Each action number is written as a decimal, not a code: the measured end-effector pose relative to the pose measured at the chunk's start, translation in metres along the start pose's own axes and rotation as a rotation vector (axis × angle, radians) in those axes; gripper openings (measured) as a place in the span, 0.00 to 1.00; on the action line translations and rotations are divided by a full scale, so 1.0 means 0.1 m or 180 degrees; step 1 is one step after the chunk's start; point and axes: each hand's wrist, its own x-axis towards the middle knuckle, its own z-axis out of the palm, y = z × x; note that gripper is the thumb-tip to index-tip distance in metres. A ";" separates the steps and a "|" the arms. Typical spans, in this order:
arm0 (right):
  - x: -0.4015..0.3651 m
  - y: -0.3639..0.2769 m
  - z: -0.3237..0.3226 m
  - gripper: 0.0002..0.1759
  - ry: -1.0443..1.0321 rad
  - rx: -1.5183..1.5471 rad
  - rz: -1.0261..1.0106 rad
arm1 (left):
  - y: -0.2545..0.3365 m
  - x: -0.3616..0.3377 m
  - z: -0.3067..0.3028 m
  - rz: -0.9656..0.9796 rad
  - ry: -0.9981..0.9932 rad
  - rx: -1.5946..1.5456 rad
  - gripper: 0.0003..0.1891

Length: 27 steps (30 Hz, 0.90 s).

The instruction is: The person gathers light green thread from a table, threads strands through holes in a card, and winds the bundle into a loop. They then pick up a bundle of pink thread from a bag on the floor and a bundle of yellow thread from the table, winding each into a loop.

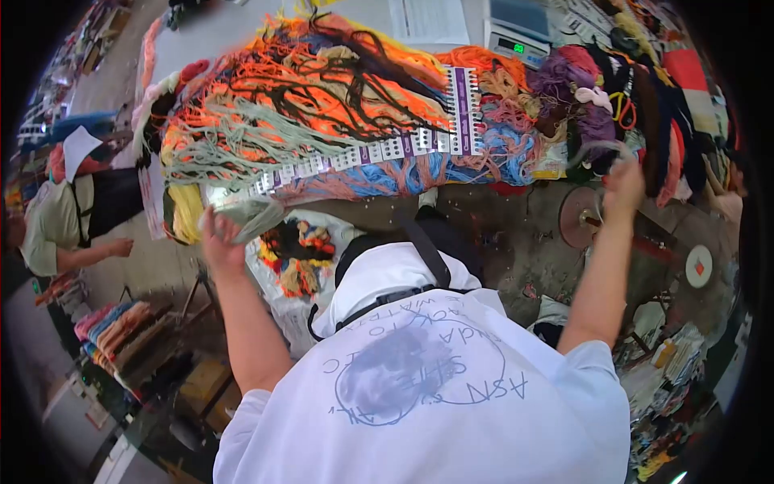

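Note:
At the table's left front corner, my left hand (222, 238) is closed on a bunch of pale grey-green yarn (256, 216). Out to the right, my right hand (625, 184) is raised and closed, with a similar pale strand of yarn (601, 148) looping from it; the strand is blurred. Between the hands lies a wide heap of orange, black and grey-green yarn (322, 89). White cards with punched holes and purple labels (463, 109) run along and across the heap. Blue and pink yarn (435, 171) borders the front edge.
A scale with a green display (516, 47) and a paper sheet (427, 20) are at the back. Scissors (622, 110) lie on dark yarn at right. Yarn scraps (297, 256) rest on white sheeting below. Another person (68, 214) stands at left; a co-worker's hand (723, 194) shows at far right.

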 end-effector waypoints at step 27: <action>-1.21 2.96 2.60 0.10 -0.2113 -0.1557 0.0144 | -2.59 1.43 0.90 0.0942 -0.0115 0.4196 0.10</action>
